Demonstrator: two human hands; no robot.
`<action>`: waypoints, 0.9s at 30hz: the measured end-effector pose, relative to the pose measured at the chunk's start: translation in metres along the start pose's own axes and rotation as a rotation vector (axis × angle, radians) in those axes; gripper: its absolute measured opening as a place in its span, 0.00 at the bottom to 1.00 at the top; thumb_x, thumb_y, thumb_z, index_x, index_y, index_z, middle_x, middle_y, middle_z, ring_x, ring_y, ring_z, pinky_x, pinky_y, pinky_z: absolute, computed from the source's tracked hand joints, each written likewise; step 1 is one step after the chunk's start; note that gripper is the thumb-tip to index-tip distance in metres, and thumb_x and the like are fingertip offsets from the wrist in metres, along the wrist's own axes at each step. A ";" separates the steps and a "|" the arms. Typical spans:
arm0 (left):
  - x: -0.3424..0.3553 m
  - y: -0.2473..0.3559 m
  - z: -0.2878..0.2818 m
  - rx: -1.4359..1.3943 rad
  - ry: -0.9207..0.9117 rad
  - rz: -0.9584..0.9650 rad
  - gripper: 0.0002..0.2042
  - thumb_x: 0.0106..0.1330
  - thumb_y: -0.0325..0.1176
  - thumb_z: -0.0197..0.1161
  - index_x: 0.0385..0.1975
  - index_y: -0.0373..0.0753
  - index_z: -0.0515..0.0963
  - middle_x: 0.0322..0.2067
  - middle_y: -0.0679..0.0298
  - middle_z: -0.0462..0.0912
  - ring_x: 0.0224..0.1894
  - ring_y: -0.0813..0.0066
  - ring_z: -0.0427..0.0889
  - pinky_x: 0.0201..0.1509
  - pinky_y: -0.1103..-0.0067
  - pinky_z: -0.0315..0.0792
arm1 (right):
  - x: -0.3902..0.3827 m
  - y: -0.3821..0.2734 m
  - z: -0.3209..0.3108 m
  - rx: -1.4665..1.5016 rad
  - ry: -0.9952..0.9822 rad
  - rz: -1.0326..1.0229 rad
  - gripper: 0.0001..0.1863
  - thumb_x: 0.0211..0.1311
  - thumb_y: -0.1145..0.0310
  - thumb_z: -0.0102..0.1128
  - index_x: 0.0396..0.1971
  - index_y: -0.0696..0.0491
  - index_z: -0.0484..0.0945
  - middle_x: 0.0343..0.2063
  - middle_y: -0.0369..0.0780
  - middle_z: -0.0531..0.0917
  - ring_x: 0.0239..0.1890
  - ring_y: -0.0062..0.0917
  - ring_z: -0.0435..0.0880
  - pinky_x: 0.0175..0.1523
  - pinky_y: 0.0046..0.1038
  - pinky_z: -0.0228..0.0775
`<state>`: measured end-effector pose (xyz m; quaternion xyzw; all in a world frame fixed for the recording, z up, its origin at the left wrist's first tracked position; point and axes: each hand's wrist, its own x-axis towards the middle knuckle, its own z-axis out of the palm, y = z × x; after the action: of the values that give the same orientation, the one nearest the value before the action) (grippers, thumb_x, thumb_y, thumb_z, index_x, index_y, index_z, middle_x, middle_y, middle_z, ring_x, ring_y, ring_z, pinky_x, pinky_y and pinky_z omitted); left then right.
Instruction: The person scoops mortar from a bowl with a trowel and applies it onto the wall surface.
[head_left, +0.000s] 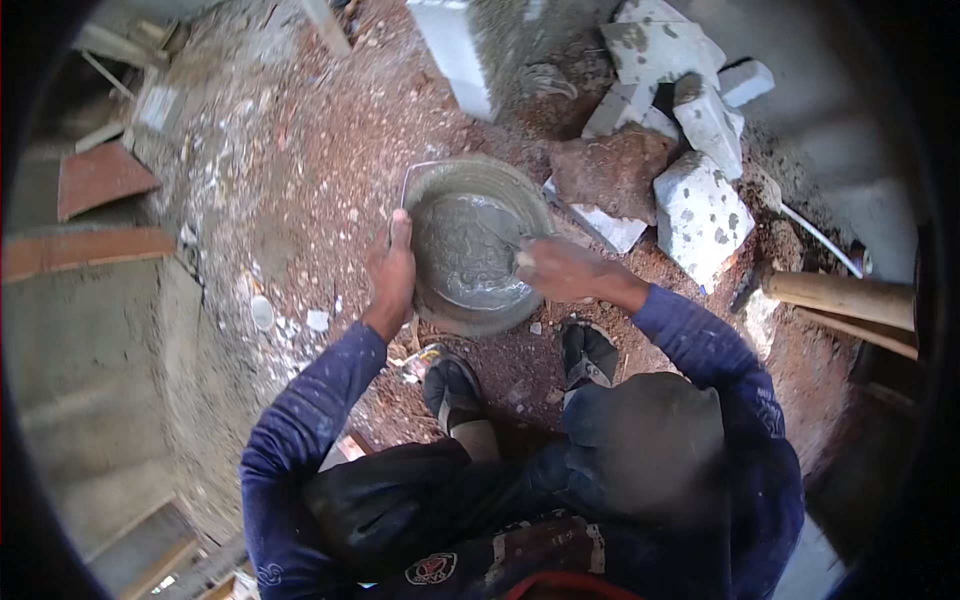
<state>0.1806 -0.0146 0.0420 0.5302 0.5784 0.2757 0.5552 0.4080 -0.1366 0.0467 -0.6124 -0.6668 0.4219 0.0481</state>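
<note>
Above rubbly red ground [300,150] near a grey wall [840,90], my left hand [393,270] is gripping a basin [470,178]; I can't tell what my right hand [570,270] is grasping.

2 hands [392,272] [565,270] at basin [464,322] of paste [465,245].

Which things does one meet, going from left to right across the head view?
Reddish flat angular slab, left hand, grey round basin, right hand, white dark-spotted angular block, brown round wooden pole.

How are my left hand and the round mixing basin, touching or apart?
Touching: the head view shows the left hand against the left edge of the basin, with the thumb at its rim.
</note>
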 end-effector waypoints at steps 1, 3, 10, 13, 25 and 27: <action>0.003 -0.005 -0.004 -0.004 0.019 -0.015 0.25 0.73 0.49 0.52 0.53 0.29 0.74 0.46 0.60 0.79 0.47 0.73 0.74 0.53 0.73 0.69 | -0.005 -0.003 -0.002 0.111 0.056 -0.033 0.21 0.64 0.59 0.52 0.46 0.62 0.75 0.45 0.55 0.78 0.48 0.49 0.78 0.56 0.44 0.69; 0.007 -0.014 -0.016 -0.142 -0.003 0.001 0.24 0.72 0.48 0.53 0.53 0.29 0.74 0.46 0.60 0.79 0.47 0.74 0.74 0.53 0.74 0.69 | -0.008 0.003 0.008 0.264 -0.006 0.046 0.34 0.66 0.52 0.51 0.61 0.65 0.64 0.58 0.58 0.70 0.61 0.49 0.69 0.66 0.38 0.61; 0.023 -0.038 -0.030 -0.159 -0.067 -0.094 0.23 0.75 0.46 0.47 0.56 0.30 0.70 0.53 0.56 0.75 0.53 0.69 0.73 0.59 0.72 0.67 | -0.004 0.019 0.051 0.161 0.214 -0.002 0.35 0.66 0.50 0.52 0.61 0.64 0.64 0.57 0.60 0.71 0.61 0.49 0.70 0.65 0.42 0.60; 0.032 -0.047 -0.035 -0.203 -0.163 -0.071 0.25 0.74 0.48 0.47 0.58 0.31 0.69 0.54 0.57 0.74 0.55 0.68 0.73 0.62 0.70 0.66 | -0.001 0.035 0.062 0.249 0.306 -0.097 0.29 0.67 0.54 0.53 0.58 0.62 0.68 0.50 0.54 0.77 0.56 0.41 0.75 0.62 0.37 0.64; 0.022 -0.026 -0.043 -0.320 -0.201 -0.147 0.26 0.75 0.50 0.45 0.58 0.32 0.68 0.54 0.58 0.76 0.54 0.67 0.75 0.60 0.71 0.68 | -0.088 0.007 -0.072 1.581 0.982 -0.442 0.21 0.64 0.77 0.48 0.56 0.52 0.59 0.28 0.37 0.73 0.20 0.19 0.73 0.22 0.22 0.71; 0.022 -0.026 -0.046 -0.333 -0.184 -0.134 0.26 0.75 0.51 0.45 0.58 0.33 0.68 0.54 0.58 0.75 0.54 0.67 0.75 0.60 0.71 0.68 | -0.059 0.022 -0.097 1.556 1.277 -0.366 0.24 0.64 0.77 0.51 0.58 0.50 0.57 0.30 0.37 0.74 0.20 0.19 0.73 0.21 0.22 0.70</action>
<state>0.1333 0.0105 0.0215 0.4145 0.5055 0.2804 0.7029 0.4956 -0.1409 0.1217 -0.4109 -0.1413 0.3192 0.8422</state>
